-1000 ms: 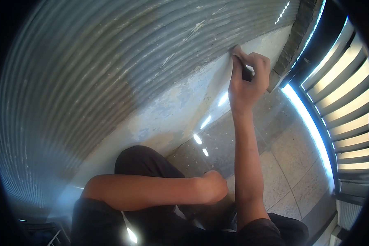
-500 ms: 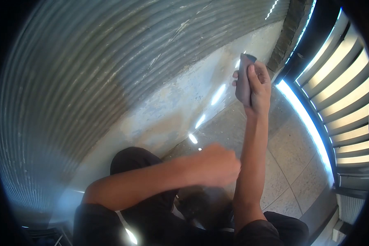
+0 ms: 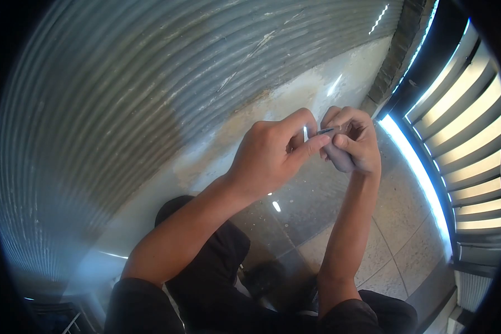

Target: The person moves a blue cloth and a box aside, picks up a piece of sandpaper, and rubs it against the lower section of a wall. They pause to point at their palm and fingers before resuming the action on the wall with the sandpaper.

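A small, curved brown-grey piece with a smooth, leather-like look (image 3: 340, 159) is held up in front of me, over the floor. My right hand (image 3: 363, 139) grips it, fingers curled around its upper end and thumb pressed on its face. From the left, my left hand (image 3: 268, 151) meets it, closed in a pinch with thumb and forefinger at its dark upper edge (image 3: 326, 131). Both hands are close together there. Part of the piece is hidden behind the fingers.
A corrugated metal wall (image 3: 122, 89) rises on the left above a pale, worn plaster strip (image 3: 295, 83). A slatted gate (image 3: 462, 150) lets in light on the right. Grey floor tiles (image 3: 392, 234) lie below, and my dark-clothed knee (image 3: 222, 245) is at lower centre.
My left hand has risen from beside my right forearm to the brown-grey piece and pinches its edge. My right hand has come lower and tilted the piece.
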Demonstrator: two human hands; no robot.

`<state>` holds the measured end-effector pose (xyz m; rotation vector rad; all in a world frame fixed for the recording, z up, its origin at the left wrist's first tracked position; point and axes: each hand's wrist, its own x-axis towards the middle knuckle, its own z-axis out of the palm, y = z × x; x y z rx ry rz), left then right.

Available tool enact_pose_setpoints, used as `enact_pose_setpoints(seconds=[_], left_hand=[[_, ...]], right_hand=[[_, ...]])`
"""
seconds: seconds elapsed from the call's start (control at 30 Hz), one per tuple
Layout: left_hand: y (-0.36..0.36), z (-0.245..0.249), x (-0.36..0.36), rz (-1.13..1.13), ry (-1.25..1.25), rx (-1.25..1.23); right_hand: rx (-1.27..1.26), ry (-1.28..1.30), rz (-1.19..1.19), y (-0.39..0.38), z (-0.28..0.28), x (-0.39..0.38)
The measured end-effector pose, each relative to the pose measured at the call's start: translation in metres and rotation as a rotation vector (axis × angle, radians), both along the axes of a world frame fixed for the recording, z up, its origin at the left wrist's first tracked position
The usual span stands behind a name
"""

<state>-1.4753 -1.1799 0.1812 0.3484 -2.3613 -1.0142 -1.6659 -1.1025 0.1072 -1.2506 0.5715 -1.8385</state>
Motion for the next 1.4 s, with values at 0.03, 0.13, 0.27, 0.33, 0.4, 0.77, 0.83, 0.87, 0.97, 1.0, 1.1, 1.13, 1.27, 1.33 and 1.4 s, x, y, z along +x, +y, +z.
enact_pose_setpoints(seconds=[0.03, 0.13, 0.27, 0.33, 0.4, 0.77, 0.83, 0.87, 0.97, 1.0, 1.1, 1.13, 1.27, 1.33, 1.4], left_hand=[[-0.001, 0.001, 0.0, -0.012, 0.0, -0.021], [-0.002, 0.002, 0.002, -0.065, -0.041, 0.073], [-0.003, 0.013, 0.002, -0.073, -0.138, 0.473], [-0.01, 0.011, 0.002, -0.03, -0.194, 0.404], [-0.014, -0.005, 0.001, 0.012, -0.249, 0.336], [-0.009, -0.003, 0.0, -0.062, -0.334, -0.037], [-0.01, -0.002, 0.0, -0.048, -0.345, 0.06], [-0.01, -0.001, 0.0, -0.039, -0.352, 0.158], [-0.013, -0.003, 0.001, -0.019, -0.353, 0.078], [-0.014, -0.006, 0.0, -0.02, -0.353, 0.077], [-0.013, -0.009, 0.0, 0.005, -0.25, 0.093], [-0.012, -0.007, 0.001, 0.041, -0.249, 0.182], [-0.019, 0.001, 0.004, 0.089, -0.343, 0.211], [-0.016, -0.006, 0.004, 0.071, -0.31, 0.22], [-0.014, -0.01, 0.004, 0.054, -0.279, 0.231]], right_hand=[[0.007, -0.005, 0.02, 0.001, 0.001, 0.002], [0.067, 0.051, 0.056, 0.005, 0.0, -0.007], [0.115, 0.024, 0.047, 0.009, -0.005, -0.011], [0.108, 0.001, 0.038, 0.011, -0.006, -0.014], [0.123, 0.015, 0.025, 0.012, -0.008, -0.016], [0.317, 0.362, -0.079, 0.019, 0.0, -0.018], [0.353, 0.322, -0.003, 0.019, 0.0, -0.016], [0.352, 0.323, -0.002, 0.018, -0.001, -0.016], [0.338, 0.307, 0.002, 0.018, 0.0, -0.014], [0.398, 0.269, 0.016, 0.019, 0.004, -0.01], [0.435, 0.244, 0.012, 0.016, 0.005, -0.006], [0.418, 0.257, -0.006, 0.016, 0.005, -0.007], [0.425, 0.321, -0.001, 0.017, 0.005, -0.008], [0.333, 0.403, -0.055, 0.016, -0.002, -0.009], [0.383, 0.336, -0.022, 0.018, 0.001, -0.007]])
